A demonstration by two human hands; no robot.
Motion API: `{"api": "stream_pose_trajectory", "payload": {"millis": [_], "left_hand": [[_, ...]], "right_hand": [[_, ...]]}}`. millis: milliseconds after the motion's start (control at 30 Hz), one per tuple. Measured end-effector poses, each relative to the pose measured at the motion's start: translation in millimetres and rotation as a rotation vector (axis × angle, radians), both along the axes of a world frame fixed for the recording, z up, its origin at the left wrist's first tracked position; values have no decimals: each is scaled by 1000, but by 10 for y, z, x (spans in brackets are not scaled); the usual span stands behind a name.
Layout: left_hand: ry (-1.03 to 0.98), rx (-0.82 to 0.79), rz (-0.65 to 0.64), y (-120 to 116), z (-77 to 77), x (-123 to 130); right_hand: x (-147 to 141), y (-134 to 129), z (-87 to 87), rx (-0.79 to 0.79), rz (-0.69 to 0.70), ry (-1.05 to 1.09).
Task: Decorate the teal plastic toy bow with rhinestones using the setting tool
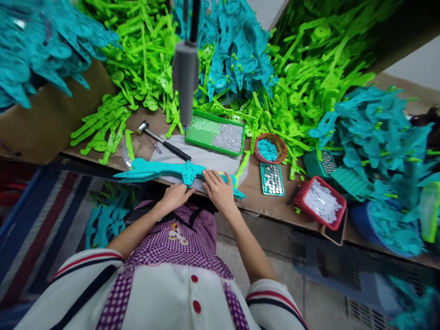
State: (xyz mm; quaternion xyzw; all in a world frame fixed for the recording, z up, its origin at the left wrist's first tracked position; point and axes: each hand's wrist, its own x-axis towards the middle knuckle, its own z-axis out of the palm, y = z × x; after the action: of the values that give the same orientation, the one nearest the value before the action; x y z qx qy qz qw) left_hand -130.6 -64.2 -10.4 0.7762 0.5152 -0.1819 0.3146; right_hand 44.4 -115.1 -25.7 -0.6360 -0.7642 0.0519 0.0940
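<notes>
A long turquoise plastic part [154, 168] lies across the front edge of the bench on a grey cloth [147, 160], with a smaller turquoise piece [189, 173] at its middle. My left hand [176, 195] is at the near edge by that piece, fingers bent toward it; its fingertips are partly hidden. My right hand [219, 187] lies flat over the right half of the long part, fingers extended. Just behind the part rests a hammer [168, 145] with a black handle. Lime-green parts [243, 167] lie beside the long part's right end.
A grey tool [185, 82] hangs above the cloth. Behind it sits a green tray [215, 133] of small metal pieces. Rightward are a red basket [271, 148], a small tray of discs [272, 179] and a red tub [323, 201]. Turquoise and green heaps surround the back.
</notes>
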Motion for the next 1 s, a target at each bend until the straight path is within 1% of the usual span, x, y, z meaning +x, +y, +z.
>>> {"api": "stream_pose_trajectory", "payload": {"millis": [133,233,333,400,433,467,500,533,600,633,667,733,833,933,1000], "left_hand": [[-54,16,-24,1,-14,-55],[-91,8,-86,21,2,-136],[-166,-18,-169,8,34,-277],[-238,17,-215,-35,56,-439],[-289,77,-227,-61,68,-546],[-345,173,-220,-84,83,-671],[-404,300,-194,-98,102,-811],[-450,447,-141,-97,128,-959],[-441,736,-4,-42,191,-1253],[-399,833,35,13,224,-1383],[-351,881,39,79,253,-1492],[-272,862,-26,228,285,-1637],[-192,748,-129,407,269,-1703],[-150,686,-180,490,232,-1709],[-166,658,-207,511,219,-1722]], "right_hand": [[39,0,-92,21,-18,26],[41,-18,-109,28,-31,33],[28,-18,-119,35,-39,35],[27,-14,-129,44,-41,29],[30,-12,-136,50,-42,22],[34,-10,-142,57,-41,13],[39,-9,-149,63,-40,3],[44,-8,-156,69,-39,-5],[54,-6,-166,75,-35,-10],[58,-5,-169,75,-33,-8],[62,-3,-169,73,-30,-7],[64,-1,-164,74,-23,-13],[60,3,-152,88,-17,-35],[53,5,-152,101,-19,-40],[55,6,-160,101,-21,-29]]}}
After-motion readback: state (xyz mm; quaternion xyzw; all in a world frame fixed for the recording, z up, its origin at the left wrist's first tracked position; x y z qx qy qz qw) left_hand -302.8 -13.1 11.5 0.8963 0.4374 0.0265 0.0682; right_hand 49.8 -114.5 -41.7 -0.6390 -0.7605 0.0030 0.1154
